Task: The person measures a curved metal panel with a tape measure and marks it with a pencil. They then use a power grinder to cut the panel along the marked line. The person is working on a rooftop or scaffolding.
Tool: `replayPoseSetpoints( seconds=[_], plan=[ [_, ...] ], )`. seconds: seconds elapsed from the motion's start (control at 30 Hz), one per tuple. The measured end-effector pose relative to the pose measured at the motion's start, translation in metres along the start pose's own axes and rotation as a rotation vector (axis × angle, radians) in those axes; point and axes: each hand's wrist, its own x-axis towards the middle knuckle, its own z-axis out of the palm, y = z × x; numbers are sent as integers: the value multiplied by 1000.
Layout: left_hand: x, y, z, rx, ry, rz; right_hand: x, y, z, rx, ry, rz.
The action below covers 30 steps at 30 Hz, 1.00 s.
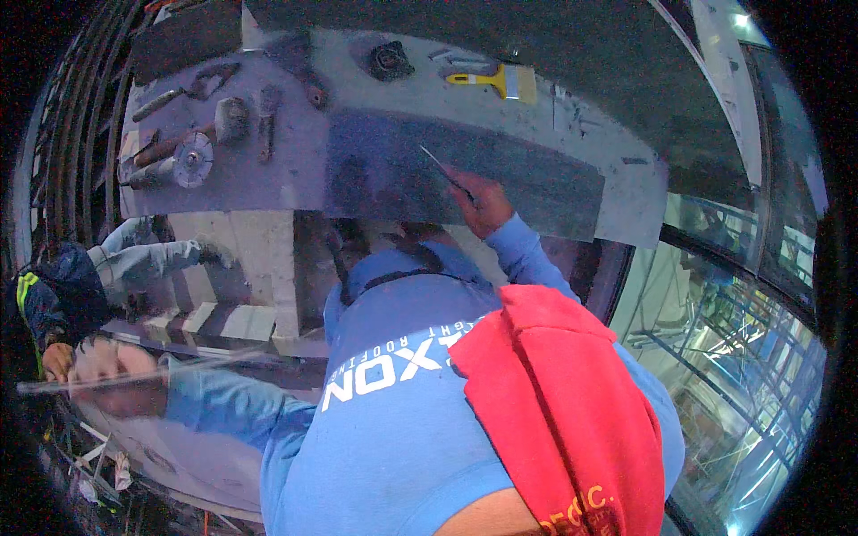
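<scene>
1) Left hand (116,380), short of the bench's (290,170) near left corner, is blurred at a long strip (219,362); I cannot tell how its fingers close, but a steady hold would serve best
2) A co-worker's hand (58,360) is just beside it, so any shift wants care
3) Right hand (487,205) pinches a thin pointed tool (444,171) over the dark sheet (536,179) along the bench's near edge; a light, slanted grip should suit
4) Leave the yellow brush (492,80), by the far edge, aside
</scene>
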Motion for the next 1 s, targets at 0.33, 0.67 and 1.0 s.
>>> replayPoseSetpoints(
  seconds=[0.33, 0.67, 1.0],
  plan=[
    [-164, -262, 158, 1132, 397, 90, 14, 2, -7, 505, -91, -29],
    [-261, -356, 198, -56, 937, -420, 50, 136, 14, 455, -223, 578],
    [-262, -421, 172, -15, 1106, -557, 123, 174, 40, -229, -61, -87]
  ],
)
